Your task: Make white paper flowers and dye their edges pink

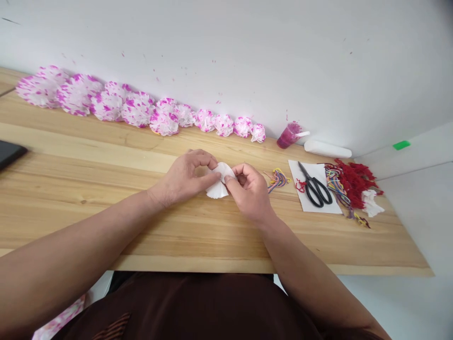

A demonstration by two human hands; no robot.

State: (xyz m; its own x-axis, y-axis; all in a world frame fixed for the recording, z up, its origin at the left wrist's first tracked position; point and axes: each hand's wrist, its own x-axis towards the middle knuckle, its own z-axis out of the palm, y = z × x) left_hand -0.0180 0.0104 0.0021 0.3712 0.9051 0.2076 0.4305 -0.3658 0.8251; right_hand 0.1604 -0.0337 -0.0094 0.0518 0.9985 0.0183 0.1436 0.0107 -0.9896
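Note:
A small round white paper piece [216, 190], ruffled like a fan at its lower edge, is held over the middle of the table. My left hand [189, 174] pinches it from the left, thumb on top near the centre. From the right, my right hand [252, 190] grips the same paper between thumb and curled fingers. Just beyond my right hand lies a small bunch of coloured strings [279, 178]. The paper's underside and some fingertips are hidden.
White-and-magenta paper flowers [138, 108] line the wall. Farther right are a cup of magenta liquid [288, 135], a white roll-like object [327, 149], black-handled scissors [314, 186] on a white sheet [307, 205], and a red crinkled heap [356, 182]. A dark flat object [10, 153] lies at left.

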